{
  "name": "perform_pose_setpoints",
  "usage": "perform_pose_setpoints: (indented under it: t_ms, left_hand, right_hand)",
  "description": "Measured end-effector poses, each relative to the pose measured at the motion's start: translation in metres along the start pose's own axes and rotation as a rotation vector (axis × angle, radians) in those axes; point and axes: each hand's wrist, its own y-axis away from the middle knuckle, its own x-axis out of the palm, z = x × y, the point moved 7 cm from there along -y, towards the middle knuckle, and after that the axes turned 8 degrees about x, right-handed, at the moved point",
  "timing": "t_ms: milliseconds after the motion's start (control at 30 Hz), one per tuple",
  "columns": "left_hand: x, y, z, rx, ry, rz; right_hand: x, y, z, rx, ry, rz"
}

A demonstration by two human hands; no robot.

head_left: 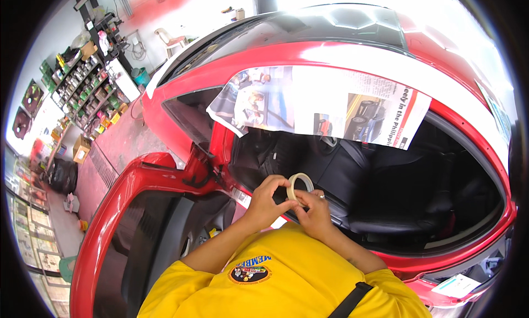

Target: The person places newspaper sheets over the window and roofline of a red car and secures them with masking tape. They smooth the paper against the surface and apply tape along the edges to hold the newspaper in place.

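Observation:
Both hands meet in front of my yellow shirt, around a roll of masking tape (292, 189). My left hand (266, 201) pinches the roll's left side between thumb and fingers. From the right, my right hand (315, 212) grips its lower edge, thumb close to the left one; a ring shows on a finger. Whether a strip is peeled loose cannot be made out. Beyond the hands, a newspaper sheet (319, 106) hangs from the red car's roof edge (330, 53) over the upper part of the door opening.
A red car door (118, 191) stands swung out on my left. Inside the opening is a black seat (408, 191). Shelves of cans (85, 89), a cardboard box (81, 148) and a plastic chair (169, 41) stand farther off at the left and back.

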Motion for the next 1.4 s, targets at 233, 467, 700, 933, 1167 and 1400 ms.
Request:
perform_pose_setpoints:
  t_ms: [233,467,700,933,1167,1400]
  left_hand:
    - [-0.004,-0.007,-0.015,0.103,0.056,0.008]
    - [-0.016,-0.009,-0.002,0.207,-0.079,0.049]
    - [0.001,-0.001,-0.011,0.242,-0.268,-0.133]
    - [0.033,0.022,0.073,-0.368,0.468,0.227]
    - [0.016,0.007,0.011,-0.228,0.16,0.061]
    - [-0.11,-0.002,0.017,-0.12,0.66,-0.463]
  right_hand:
    - [-0.006,0.008,0.004,-0.096,-0.002,-0.027]
    - [-0.002,0.008,0.0,-0.149,-0.042,-0.009]
    - [0.001,0.007,0.0,-0.13,0.001,0.074]
    - [-0.025,-0.004,-0.014,0.012,0.125,0.026]
    - [-0.036,-0.009,-0.039,0.078,0.375,-0.324]
    - [-0.074,0.027,-0.043,0.468,-0.572,-0.335]
